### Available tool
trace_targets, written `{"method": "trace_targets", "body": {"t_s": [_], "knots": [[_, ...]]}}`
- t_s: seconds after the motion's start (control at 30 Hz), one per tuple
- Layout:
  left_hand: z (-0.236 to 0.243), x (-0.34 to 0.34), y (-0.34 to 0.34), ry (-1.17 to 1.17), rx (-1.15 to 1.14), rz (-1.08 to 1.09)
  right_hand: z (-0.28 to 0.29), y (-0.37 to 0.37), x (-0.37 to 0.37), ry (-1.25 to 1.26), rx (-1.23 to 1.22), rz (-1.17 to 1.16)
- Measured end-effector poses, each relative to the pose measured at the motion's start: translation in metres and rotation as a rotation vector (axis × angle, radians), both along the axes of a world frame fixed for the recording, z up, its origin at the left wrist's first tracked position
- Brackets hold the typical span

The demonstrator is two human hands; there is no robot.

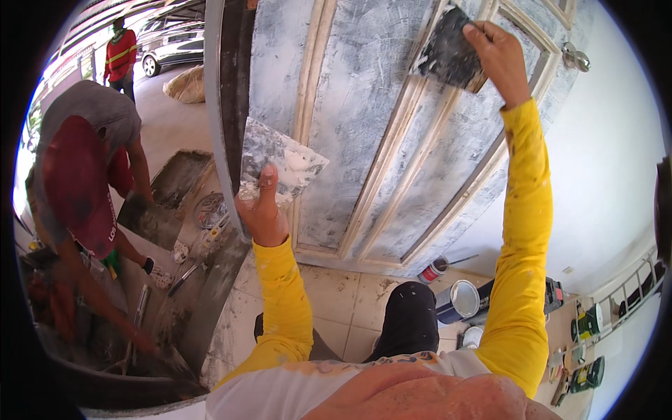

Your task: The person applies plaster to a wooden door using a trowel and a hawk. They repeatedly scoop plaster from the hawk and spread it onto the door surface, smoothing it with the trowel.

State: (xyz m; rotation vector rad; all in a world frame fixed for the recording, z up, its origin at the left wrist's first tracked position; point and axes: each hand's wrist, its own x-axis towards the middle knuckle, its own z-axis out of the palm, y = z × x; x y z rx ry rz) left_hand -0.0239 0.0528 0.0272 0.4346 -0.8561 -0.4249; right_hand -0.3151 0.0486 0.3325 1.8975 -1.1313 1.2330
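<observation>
A panelled door [378,126] smeared with grey-white filler fills the middle of the view. My right hand [498,56], arm raised in a yellow sleeve, holds a dark putty scraper [448,50] flat against the door's upper panel. My left hand [262,210] grips a second flat metal blade [280,162], coated with pale filler, held up beside the door's left edge.
An open paint tin [458,301] and a small can [432,270] stand on the tiled floor by the door's foot. Another person [84,182] bends over wet cement at the left. Tools [584,350] lie at the lower right. A third person [120,57] stands far back.
</observation>
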Motion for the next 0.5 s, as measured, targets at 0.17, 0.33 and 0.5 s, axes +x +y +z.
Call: {"method": "trace_targets", "body": {"t_s": [0.17, 0.33, 0.5], "knots": [[-0.006, 0.003, -0.006, -0.036, 0.009, 0.017, 0.047, -0.027, -0.046, 0.049, 0.001, -0.081], [-0.003, 0.003, -0.007, 0.068, 0.023, -0.147, 0.067, -0.054, -0.065, 0.673, -0.321, -0.317], [-0.001, 0.004, -0.002, -0.006, 0.034, -0.067, 0.068, -0.069, -0.074, 0.721, -0.337, -0.152]]}}
